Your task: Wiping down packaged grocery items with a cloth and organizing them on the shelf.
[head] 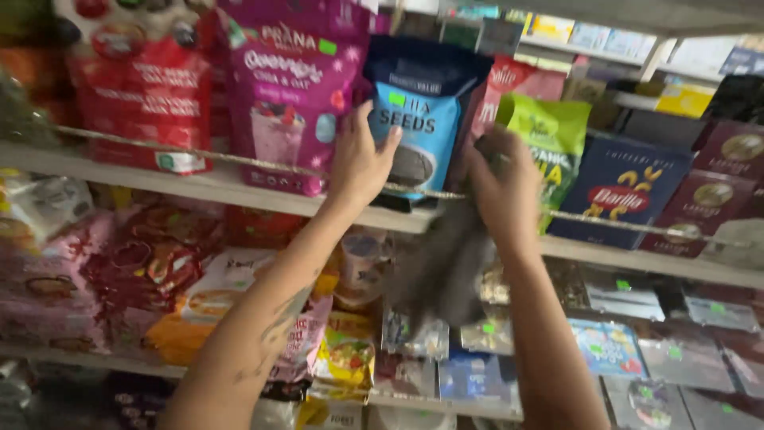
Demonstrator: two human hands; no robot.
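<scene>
- Pouches are stood upright in a row on the upper shelf (223, 185), faces outward, and a thin cord (239, 162) is strung along the front edge, seemingly to keep them from tipping off.
- The blue pouch (420, 111) is touched by the left hand (360, 159), whose fingers are spread flat against its lower left edge; nothing is enclosed by that hand.
- A dark grey cloth (446, 267) is gripped by the right hand (501, 187), fingers closed around its top, and is left hanging in front of the lower shelf, just right of the blue pouch.
- Counted beside the blue pouch: one magenta pouch (290, 87), one red pouch (143, 95), one green pouch (549, 135), one dark blue box (621, 191).
</scene>
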